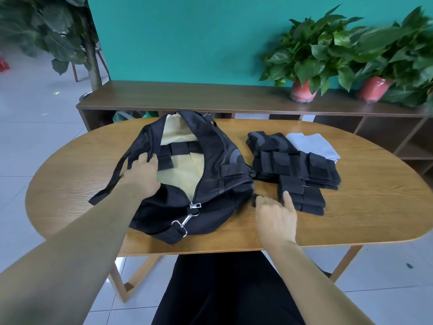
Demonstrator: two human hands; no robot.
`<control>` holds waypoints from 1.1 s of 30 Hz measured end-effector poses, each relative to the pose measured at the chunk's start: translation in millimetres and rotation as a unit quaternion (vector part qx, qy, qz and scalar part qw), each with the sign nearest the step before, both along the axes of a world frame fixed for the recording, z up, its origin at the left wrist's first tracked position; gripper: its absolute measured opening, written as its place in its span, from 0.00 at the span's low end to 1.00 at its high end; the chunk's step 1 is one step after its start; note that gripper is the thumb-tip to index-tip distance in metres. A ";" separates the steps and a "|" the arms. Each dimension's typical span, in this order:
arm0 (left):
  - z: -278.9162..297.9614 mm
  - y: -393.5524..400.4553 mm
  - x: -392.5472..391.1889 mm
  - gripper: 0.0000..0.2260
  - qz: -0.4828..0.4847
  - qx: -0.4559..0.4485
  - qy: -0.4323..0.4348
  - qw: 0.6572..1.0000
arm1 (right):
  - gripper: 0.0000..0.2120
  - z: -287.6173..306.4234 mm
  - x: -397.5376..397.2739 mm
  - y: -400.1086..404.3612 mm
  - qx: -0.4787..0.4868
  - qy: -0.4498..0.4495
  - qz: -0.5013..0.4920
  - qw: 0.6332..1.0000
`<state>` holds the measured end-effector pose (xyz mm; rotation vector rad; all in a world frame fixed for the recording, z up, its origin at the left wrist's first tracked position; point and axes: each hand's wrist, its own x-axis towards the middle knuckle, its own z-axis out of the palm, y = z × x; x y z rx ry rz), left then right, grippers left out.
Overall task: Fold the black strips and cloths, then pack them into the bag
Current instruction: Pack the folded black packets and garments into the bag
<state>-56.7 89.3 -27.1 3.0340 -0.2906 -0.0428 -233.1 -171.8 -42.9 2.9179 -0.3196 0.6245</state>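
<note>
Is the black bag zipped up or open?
Open. The bag gapes wide, its yellow lining and black strips inside showing, and the left hand holds one edge.
</note>
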 end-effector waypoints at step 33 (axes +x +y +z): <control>0.0 -44.2 -6.9 0.35 -0.066 -0.138 -0.024 0.988 | 0.15 -29.2 183.3 69.2 0.007 0.060 0.168 0.984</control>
